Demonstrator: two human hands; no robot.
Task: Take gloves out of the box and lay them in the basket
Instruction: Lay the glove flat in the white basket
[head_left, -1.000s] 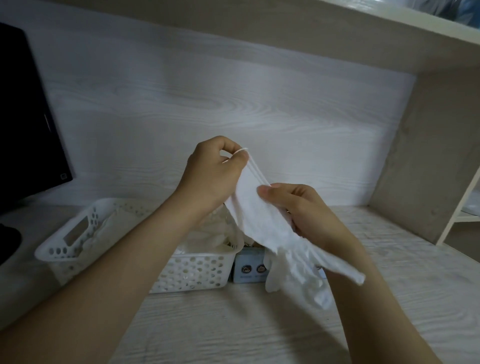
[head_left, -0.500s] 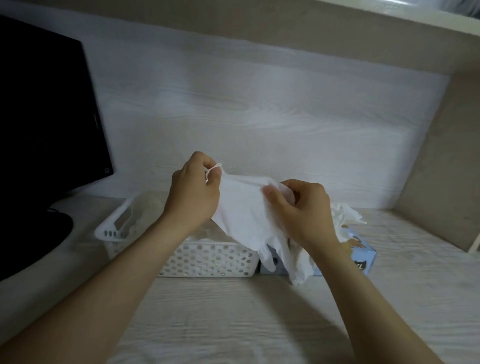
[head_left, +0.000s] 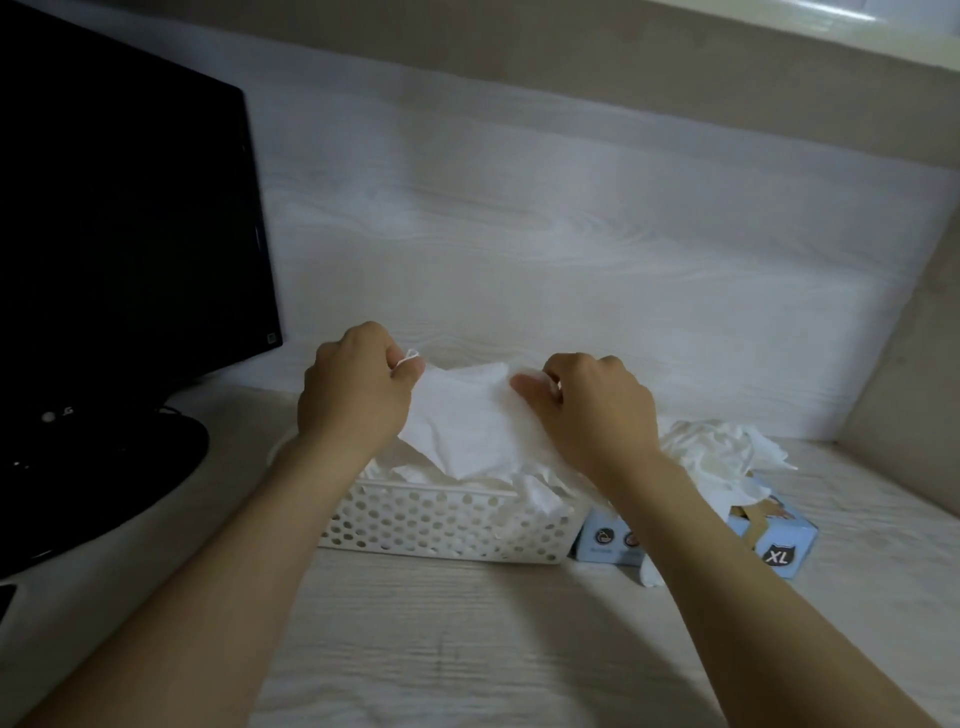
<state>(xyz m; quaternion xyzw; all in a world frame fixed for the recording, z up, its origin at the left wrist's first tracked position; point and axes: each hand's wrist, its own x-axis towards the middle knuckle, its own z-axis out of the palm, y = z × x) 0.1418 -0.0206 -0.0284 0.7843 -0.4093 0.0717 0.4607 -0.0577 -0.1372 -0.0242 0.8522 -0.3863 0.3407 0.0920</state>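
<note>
The white perforated basket (head_left: 441, 525) stands on the pale wood-grain desk (head_left: 467, 649), and everything here is placed from it; directly above its open top, a white glove (head_left: 462, 421) is stretched flat between both hands, its lower edge sagging down to the heap of gloves (head_left: 535, 493) already lying in the basket, though whether it touches them cannot be told; the left hand (head_left: 358, 395) is over the basket's left end, fingers curled, pinching the glove's rolled cuff edge between thumb and forefinger, a small loop of that edge standing up above the knuckles; the right hand (head_left: 592, 410) is over the basket's right end, fingers likewise curled and gripping the glove's other side, the thumb laid on the material; one glove in the heap droops over the basket's front wall near its right corner; just beside the basket on its right sits the light blue glove box (head_left: 779, 540), marked XL, partly hidden by the right forearm; a bunch of white gloves (head_left: 722, 452) billows out of the box's top opening; a white scrap (head_left: 649, 571) lies on the desk to the right of the basket's front corner, at the foot of the box; to the basket's left stands a dark monitor (head_left: 124, 208) on a black base; behind the basket rises the whitish back panel (head_left: 571, 260).
</note>
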